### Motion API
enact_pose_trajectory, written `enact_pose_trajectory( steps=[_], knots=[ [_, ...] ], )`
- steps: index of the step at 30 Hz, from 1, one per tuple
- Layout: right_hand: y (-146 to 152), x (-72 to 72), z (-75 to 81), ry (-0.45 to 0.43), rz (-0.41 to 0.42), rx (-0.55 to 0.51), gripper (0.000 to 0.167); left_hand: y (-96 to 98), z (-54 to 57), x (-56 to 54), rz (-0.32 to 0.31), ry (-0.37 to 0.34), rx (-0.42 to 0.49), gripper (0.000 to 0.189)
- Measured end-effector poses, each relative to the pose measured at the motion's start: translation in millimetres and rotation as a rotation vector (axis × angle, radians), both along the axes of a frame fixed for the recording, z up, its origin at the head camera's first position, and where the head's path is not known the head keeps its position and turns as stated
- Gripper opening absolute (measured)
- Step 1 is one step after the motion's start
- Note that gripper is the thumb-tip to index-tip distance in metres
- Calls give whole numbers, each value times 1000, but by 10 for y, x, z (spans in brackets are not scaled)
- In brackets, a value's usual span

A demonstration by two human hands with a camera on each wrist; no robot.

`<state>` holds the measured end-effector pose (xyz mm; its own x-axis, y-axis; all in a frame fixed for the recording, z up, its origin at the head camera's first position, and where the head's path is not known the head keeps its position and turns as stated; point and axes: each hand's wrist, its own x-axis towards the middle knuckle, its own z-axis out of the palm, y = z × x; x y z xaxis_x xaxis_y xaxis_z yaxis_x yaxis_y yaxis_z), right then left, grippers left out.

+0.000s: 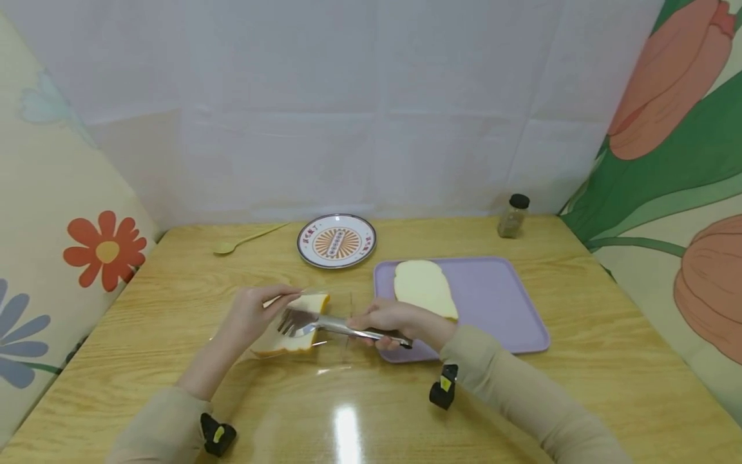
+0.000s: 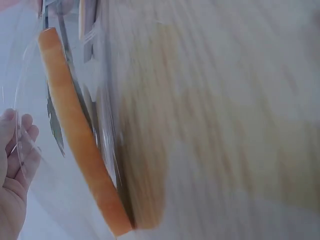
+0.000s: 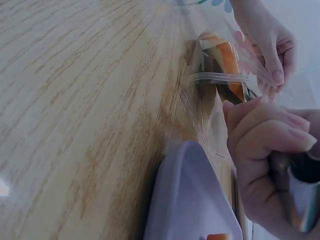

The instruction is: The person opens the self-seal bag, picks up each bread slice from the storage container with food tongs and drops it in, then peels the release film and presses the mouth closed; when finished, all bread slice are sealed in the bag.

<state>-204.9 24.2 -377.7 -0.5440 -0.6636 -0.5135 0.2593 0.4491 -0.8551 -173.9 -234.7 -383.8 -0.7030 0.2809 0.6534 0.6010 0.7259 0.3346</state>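
A slice of bread with an orange-brown crust lies inside a clear zip bag on the table's left half. My left hand pinches the upper edge of the bag between thumb and fingers. Metal tongs with a fork-like head are gripped in my right hand. Their head reaches into the bag over the slice; in the left wrist view, metal shows on both sides of the crust. Another slice of bread lies on the purple tray, near my right hand.
A patterned round plate sits at the back middle, with a gold spoon to its left. At the back right stands a small glass jar with a black lid. A white cloth hangs behind the wooden table.
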Motion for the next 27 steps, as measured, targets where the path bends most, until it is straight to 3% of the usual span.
enact_pose_trajectory(
  steps=[9, 14, 17, 23, 27],
  knots=[
    [167, -23, 3, -32, 60, -22, 31, -50, 0, -5, 18, -5, -16, 18],
    [298, -28, -21, 23, 31, 15, 32, -63, -12, -14, 22, 6, -23, 18],
    [309, -19, -40, 34, 25, 21, 32, -47, -8, -1, 6, -27, -24, 17],
    [261, -20, -47, -53, -4, -33, 34, -19, -13, 15, -23, -154, -26, 15],
    [214, -22, -42, -43, -2, -26, 32, -12, -29, -1, -41, -128, -26, 15]
  ],
)
